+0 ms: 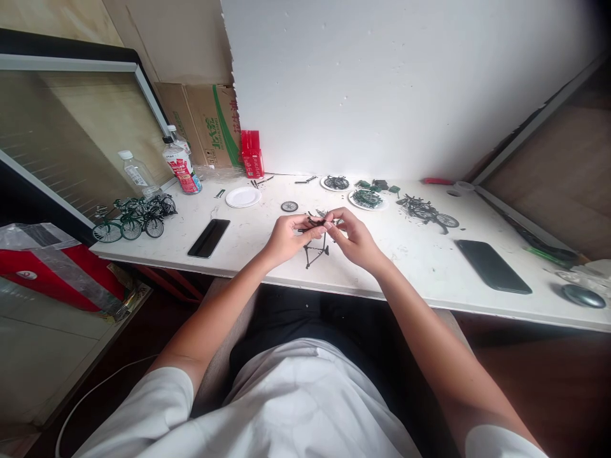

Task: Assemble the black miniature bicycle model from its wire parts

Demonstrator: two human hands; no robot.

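Note:
Both hands meet over the white table point(258, 245) near its front edge. My left hand point(289, 238) pinches one side of a small dark bicycle frame point(317, 255), and my right hand point(351, 240) pinches its upper part from the other side. The thin bars of the frame hang below the fingers. Fingertips hide part of the piece. Just beyond my left hand lies a loose spoked wheel point(289, 206). Behind the fingers, more small parts show, partly hidden.
Assembled model bicycles point(133, 217) stand at the left, near a black phone point(209, 238) and bottles point(182, 166). Paper plates point(243, 197) and a pile of dark parts point(424, 212) lie farther back. A dark slab point(493, 266) and a mouse point(583, 296) are at right.

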